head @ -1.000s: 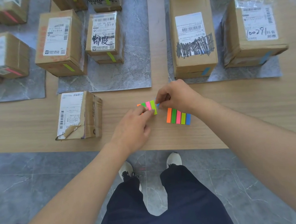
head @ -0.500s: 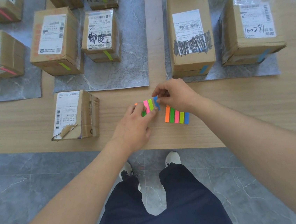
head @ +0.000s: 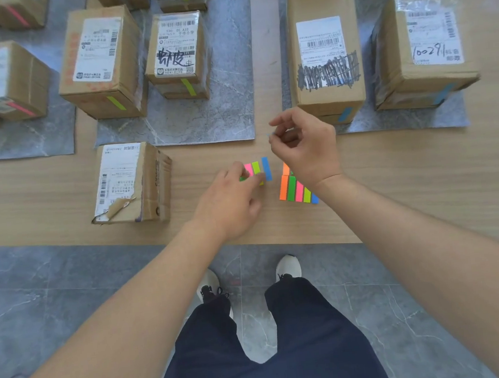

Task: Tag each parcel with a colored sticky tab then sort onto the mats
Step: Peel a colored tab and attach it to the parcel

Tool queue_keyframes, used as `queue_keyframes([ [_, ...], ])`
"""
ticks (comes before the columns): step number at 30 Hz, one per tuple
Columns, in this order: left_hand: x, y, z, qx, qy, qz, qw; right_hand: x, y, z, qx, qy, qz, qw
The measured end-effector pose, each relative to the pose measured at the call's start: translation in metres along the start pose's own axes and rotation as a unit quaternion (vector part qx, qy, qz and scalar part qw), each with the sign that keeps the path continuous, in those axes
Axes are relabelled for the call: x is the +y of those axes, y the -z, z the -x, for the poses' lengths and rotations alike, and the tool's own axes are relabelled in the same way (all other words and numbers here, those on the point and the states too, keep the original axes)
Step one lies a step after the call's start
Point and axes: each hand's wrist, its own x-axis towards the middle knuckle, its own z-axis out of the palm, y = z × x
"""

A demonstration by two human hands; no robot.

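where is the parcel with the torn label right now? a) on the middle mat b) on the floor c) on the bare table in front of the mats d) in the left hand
c: the parcel sits on the table, just in front of the middle mat.

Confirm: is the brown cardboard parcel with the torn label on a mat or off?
Off. The brown cardboard parcel stands on the bare wooden table, in front of the grey marbled mat.
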Motion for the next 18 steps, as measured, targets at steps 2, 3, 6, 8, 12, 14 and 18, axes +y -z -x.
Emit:
queue_keyframes([
  [2, 0.0, 0.007, -0.004, 0.03, 0.039, 0.109, 0.993, -0.007, 0.001, 0.004, -0.001, 0.001, -0.01, 1.0],
  [3, 0.001, 0.01, -0.004, 0.051, 0.076, 0.182, 0.979, -0.011, 0.002, 0.007, 0.0, 0.006, -0.012, 1.0],
  [6, 0.01, 0.026, 0.0, 0.111, 0.24, 0.492, 0.83, -0.022, 0.0, 0.018, -0.006, 0.033, -0.013, 0.999],
  [8, 0.009, 0.04, 0.005, 0.107, 0.293, 0.626, 0.715, -0.029, -0.004, 0.027, -0.02, 0.06, -0.015, 0.998],
  [12, 0.002, 0.058, 0.024, 0.068, 0.276, 0.696, 0.659, -0.046, -0.011, 0.043, -0.051, 0.14, -0.004, 0.989],
  [14, -0.004, 0.063, 0.034, 0.066, 0.264, 0.707, 0.653, -0.057, -0.015, 0.05, -0.065, 0.172, 0.015, 0.983],
  [18, -0.026, 0.068, 0.057, 0.07, 0.232, 0.703, 0.668, -0.076, -0.031, 0.069, -0.061, 0.208, 0.044, 0.975],
])
